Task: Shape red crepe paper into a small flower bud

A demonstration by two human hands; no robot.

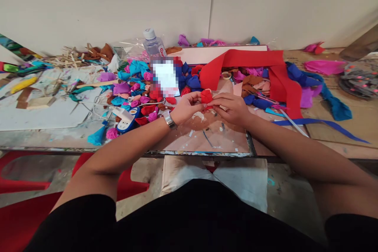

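Note:
A small red crepe paper flower (206, 96) is pinched between my two hands above the worktable (189, 138). From the left, my left hand (189, 106) closes its fingertips on the flower; a silver watch (169, 119) circles that wrist. My right hand (232, 107) grips the flower from the other side, thumb and fingers together. Just beyond the hands, a long red crepe paper strip (251, 59) lies folded over the pile. To the left are several rolled paper flowers (136, 86) in pink, blue, red and purple.
A lit phone (167, 76) leans before a clear bottle (153, 45). A blue and white power strip (128, 120) and green-handled scissors (79, 93) lie left. A yellow cutter (23, 85) is farther left. A blue strip (330, 126) trails right; red stools (26, 185) stand below.

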